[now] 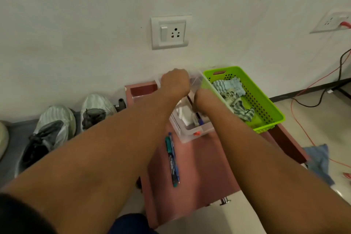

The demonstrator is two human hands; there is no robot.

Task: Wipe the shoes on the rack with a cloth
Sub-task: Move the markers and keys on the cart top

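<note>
Two grey-and-pale-green shoes (55,127) (96,109) stand on a grey rack (11,157) at the left. Striped cloths (230,91) lie in a green basket (266,106) on a reddish cabinet (205,173). Beside the basket sits a clear plastic box (190,131) with small items in it. My left hand (175,82) is curled over the far rim of that box. My right hand (202,99) reaches down into the box between its side and the basket; its fingers are hidden.
Two pens (171,157) lie on the cabinet top in front of the box. A blue cloth (319,159) lies on the floor at the right, near red and black cables (303,99). A wall socket (171,32) is straight ahead.
</note>
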